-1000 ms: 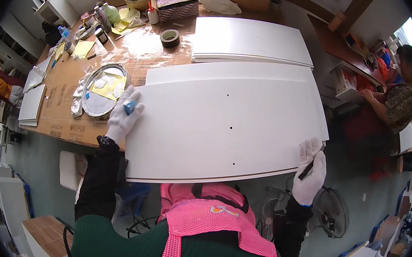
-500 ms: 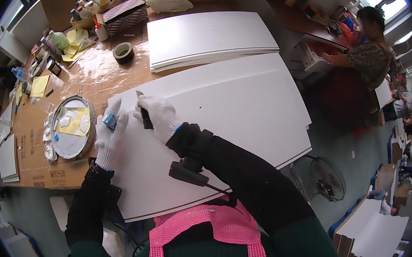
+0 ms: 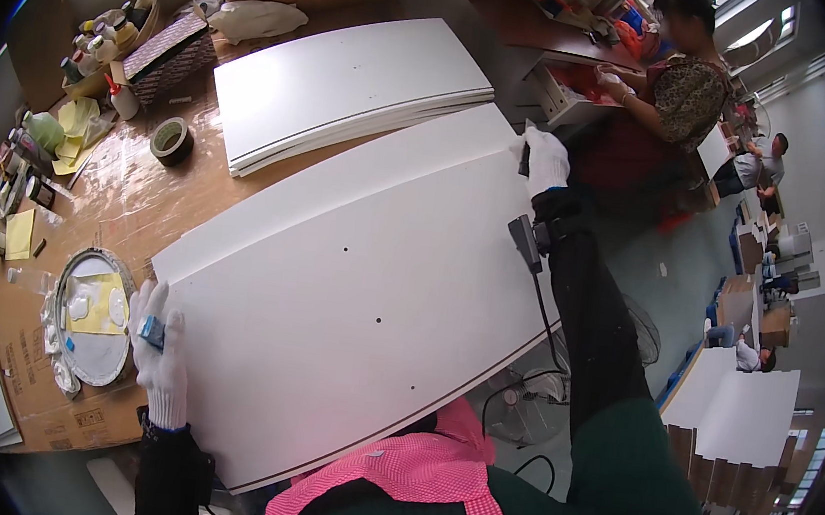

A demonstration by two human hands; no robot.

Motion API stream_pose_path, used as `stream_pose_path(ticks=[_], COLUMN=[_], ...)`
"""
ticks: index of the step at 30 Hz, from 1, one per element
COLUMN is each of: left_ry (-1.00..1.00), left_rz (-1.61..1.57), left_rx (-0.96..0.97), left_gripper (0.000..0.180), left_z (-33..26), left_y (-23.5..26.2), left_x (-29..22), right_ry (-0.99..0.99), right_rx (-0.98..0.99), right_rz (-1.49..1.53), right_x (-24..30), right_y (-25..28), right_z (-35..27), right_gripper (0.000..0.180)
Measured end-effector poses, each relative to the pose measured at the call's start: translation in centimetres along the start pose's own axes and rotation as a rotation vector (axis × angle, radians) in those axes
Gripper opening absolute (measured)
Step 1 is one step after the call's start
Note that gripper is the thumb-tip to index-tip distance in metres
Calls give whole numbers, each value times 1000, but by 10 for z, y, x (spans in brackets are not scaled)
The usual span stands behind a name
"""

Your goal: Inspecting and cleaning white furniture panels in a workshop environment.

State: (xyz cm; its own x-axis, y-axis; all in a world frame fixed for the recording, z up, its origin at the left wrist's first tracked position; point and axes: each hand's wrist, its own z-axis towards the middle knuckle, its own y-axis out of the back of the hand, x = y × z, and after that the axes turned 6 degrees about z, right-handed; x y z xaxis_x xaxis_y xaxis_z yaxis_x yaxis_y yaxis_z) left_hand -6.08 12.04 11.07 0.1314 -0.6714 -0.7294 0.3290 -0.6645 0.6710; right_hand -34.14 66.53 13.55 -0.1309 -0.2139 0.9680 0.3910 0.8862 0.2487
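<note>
A large white panel (image 3: pixel 294 336) with small dark holes lies before me, over another white panel (image 3: pixel 361 177) whose far strip shows. My left hand (image 3: pixel 165 367), in a white knit glove, rests at the panel's left edge with fingers stretched out. A small blue patch (image 3: pixel 151 332) sits across those fingers. Over at the far right corner, my gloved right hand (image 3: pixel 547 161) is closed around a small black scraper (image 3: pixel 526 157), mostly hidden by the fingers. A black device (image 3: pixel 526 242) with a cable hangs at the right wrist.
A stack of white panels (image 3: pixel 351 80) lies farther back. To the left are a round lid (image 3: pixel 91 365) with white paste on yellow paper, a tape roll (image 3: pixel 172 142) and several bottles (image 3: pixel 103 44). A fan (image 3: pixel 527 410) stands below the panel's right edge; a co-worker (image 3: pixel 687 85) works beyond.
My right hand has swept from the panel's left end to its far right corner with the scraper. My left hand stays by the left edge, and the head view has shifted.
</note>
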Motion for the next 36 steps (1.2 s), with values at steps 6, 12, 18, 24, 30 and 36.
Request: stream_pose_path(ticks=[6,12,18,24,30,36], left_ry=[336,239,225,219,259,308], left_rz=[-404,-252,-189,-105,-88,-81], left_rx=[63,4,-11,11,7,5], left_gripper=[50,49,46,54,55,61], left_z=[-56,-56,-56,-54,-56,-54], left_y=[19,9,15,15,20,16], left_x=[-16,-10,-16,-16,-20,-21], right_ry=[756,713,715,883,935,854], right_rx=[49,87,269,420,799,865], right_rz=[-968,-1260,-994,-815,-1024,-687], right_x=[20,1,21,37,62,82], right_y=[6,-32,-106,-182,-274,-357], right_z=[-10,-48,-132,-205,-284,-347], right_gripper=[32,18,15,10,17,10])
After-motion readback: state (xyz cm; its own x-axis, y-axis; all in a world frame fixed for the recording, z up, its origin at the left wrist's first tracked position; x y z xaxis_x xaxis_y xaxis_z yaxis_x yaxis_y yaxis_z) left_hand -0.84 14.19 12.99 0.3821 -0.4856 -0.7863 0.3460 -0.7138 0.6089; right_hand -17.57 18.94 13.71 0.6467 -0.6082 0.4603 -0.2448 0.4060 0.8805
